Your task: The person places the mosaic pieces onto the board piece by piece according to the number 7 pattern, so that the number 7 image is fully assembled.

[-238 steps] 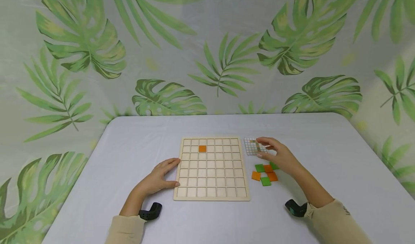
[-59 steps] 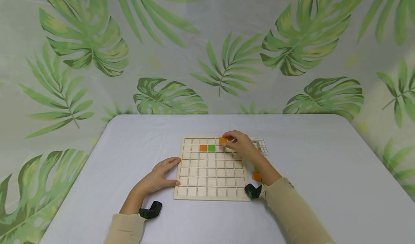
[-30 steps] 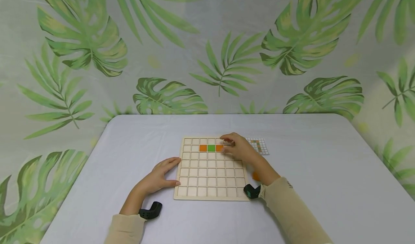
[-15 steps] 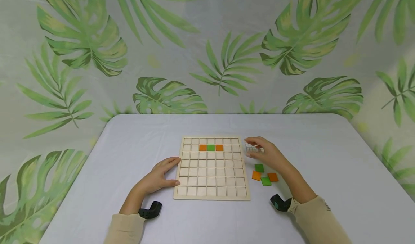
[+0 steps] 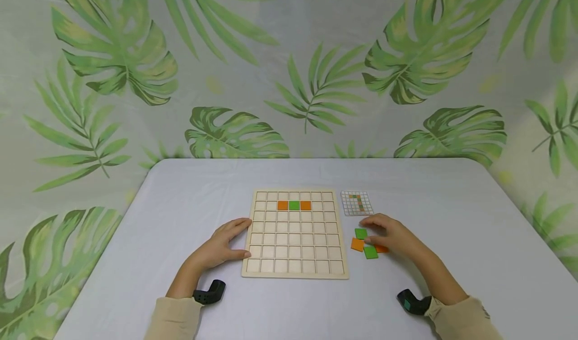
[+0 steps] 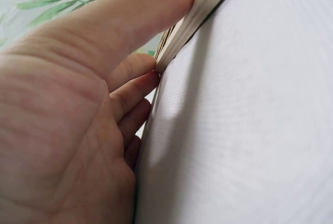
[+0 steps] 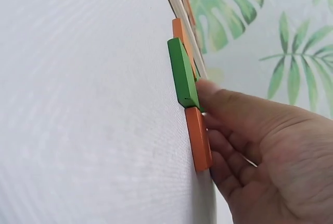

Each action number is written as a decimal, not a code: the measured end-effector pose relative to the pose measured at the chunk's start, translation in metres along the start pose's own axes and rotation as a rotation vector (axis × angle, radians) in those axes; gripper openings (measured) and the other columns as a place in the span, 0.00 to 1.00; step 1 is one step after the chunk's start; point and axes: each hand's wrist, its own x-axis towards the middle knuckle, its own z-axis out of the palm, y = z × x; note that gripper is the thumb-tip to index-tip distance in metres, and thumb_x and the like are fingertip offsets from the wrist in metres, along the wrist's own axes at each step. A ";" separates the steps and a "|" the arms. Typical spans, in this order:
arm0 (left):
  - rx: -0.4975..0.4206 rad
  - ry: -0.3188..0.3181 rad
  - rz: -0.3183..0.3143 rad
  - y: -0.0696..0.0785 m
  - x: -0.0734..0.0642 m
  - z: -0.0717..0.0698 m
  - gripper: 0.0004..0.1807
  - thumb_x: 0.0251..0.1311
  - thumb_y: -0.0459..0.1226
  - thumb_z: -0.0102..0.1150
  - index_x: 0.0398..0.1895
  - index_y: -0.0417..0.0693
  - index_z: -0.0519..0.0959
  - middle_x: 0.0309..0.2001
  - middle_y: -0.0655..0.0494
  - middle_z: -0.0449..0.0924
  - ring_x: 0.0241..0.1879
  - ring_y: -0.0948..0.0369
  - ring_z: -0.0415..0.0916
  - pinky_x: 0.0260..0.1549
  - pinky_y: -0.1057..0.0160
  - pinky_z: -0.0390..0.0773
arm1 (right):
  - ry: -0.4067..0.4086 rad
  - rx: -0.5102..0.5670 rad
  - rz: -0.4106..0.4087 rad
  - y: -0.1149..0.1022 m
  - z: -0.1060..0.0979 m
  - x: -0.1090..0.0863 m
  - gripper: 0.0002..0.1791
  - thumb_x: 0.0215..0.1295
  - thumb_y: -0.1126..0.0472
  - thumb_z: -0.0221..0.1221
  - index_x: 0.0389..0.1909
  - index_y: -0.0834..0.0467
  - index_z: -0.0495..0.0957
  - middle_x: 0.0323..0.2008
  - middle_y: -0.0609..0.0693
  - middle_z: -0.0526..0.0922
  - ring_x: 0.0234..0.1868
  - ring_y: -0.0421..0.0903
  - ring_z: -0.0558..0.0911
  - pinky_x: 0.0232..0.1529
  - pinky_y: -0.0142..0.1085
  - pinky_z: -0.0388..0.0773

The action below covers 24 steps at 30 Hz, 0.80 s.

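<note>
My left hand (image 5: pixel 222 243) rests with relaxed fingers and thumb against the left edge of a wooden grid board (image 5: pixel 295 244); the left wrist view has the thumb tip on the board's side (image 6: pixel 182 36). In the board's second row sit an orange tile (image 5: pixel 282 205), a green tile (image 5: pixel 294 205) and another orange tile (image 5: pixel 305 205), side by side. Right of the board, my right hand (image 5: pixel 392 234) hovers over loose tiles, thumb and fingers apart around a green tile (image 5: pixel 360 233). Its fingers partly cover a darker orange tile (image 7: pixel 199 139).
Also loose there are an orange tile (image 5: pixel 357 244) and a nearer green tile (image 5: pixel 371 252). Behind them lies a small pattern card (image 5: pixel 356 203) with a printed grid and coloured squares. All stand on a white-covered table (image 5: pixel 194 189) before a leaf-print backdrop (image 5: pixel 316 79).
A green and a second orange tile have joined the first orange one on the board. The right hand released that second orange tile, then moved right and down to the loose tiles. The left hand stayed.
</note>
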 end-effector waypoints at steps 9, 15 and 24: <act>0.002 -0.001 0.009 -0.001 0.000 0.000 0.45 0.45 0.49 0.66 0.67 0.49 0.59 0.67 0.50 0.53 0.65 0.46 0.44 0.57 0.40 0.47 | 0.010 -0.009 0.004 0.002 0.001 0.000 0.15 0.54 0.59 0.63 0.43 0.56 0.77 0.47 0.52 0.74 0.53 0.55 0.69 0.54 0.52 0.62; 0.004 -0.003 0.011 -0.002 0.001 -0.001 0.45 0.45 0.49 0.66 0.67 0.49 0.58 0.67 0.51 0.53 0.65 0.46 0.44 0.57 0.41 0.47 | 0.028 -0.012 0.003 -0.009 -0.005 0.005 0.17 0.57 0.57 0.61 0.47 0.58 0.76 0.46 0.52 0.77 0.47 0.52 0.74 0.48 0.48 0.70; -0.003 -0.001 0.001 -0.002 0.001 0.000 0.45 0.44 0.50 0.67 0.67 0.49 0.59 0.66 0.51 0.53 0.65 0.46 0.44 0.57 0.40 0.47 | 0.087 0.025 -0.167 -0.043 -0.001 0.031 0.18 0.57 0.60 0.61 0.48 0.60 0.75 0.45 0.51 0.77 0.45 0.50 0.75 0.47 0.45 0.72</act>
